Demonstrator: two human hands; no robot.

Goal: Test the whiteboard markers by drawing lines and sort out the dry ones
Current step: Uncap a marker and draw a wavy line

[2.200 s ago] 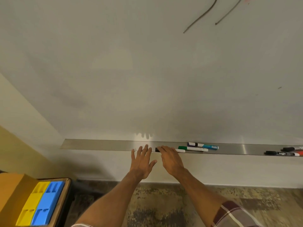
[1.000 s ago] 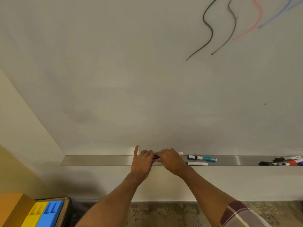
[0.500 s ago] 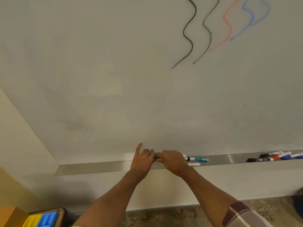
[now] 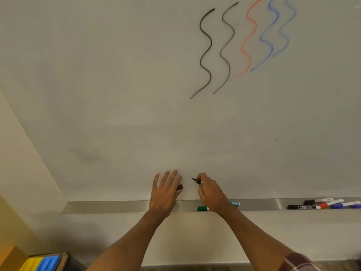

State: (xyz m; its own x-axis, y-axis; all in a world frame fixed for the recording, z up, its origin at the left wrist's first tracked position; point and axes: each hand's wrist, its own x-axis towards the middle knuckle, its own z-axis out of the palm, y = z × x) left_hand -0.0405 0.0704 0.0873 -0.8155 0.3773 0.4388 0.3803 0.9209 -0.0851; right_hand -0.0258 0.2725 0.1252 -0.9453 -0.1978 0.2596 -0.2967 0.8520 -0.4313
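At your lower left, a box [image 4: 60,260] holds a yellow insert [image 4: 31,264] and a blue insert [image 4: 47,263] side by side. The metal ledge [image 4: 117,206] runs along the foot of the board [image 4: 97,94]. Your left hand [image 4: 166,194] is raised in front of the board just above the ledge, back to the camera, four fingers straight and spread. A black cap [image 4: 180,187] sticks out at the thumb side, pinched there by the thumb. Just right of it, apart from the cap, is the black marker [image 4: 196,180], uncapped, tip pointing up and left, near the board; whether it touches cannot be told. Your right hand [image 4: 212,195] grips its barrel with curled fingers. Under that hand, a green marker [image 4: 202,208] lies on the ledge, partly hidden, and a teal marker [image 4: 234,203] shows just beyond the wrist. High on the board stand two black lines [image 4: 206,53], a red line [image 4: 248,42] and two blue lines [image 4: 273,30], all wavy and side by side; the rightmost blue is the palest. At the ledge's right end lies a marker group [image 4: 322,205]: black, red and blue caps, close together. A plaid sleeve [image 4: 298,263] shows at the lower right.
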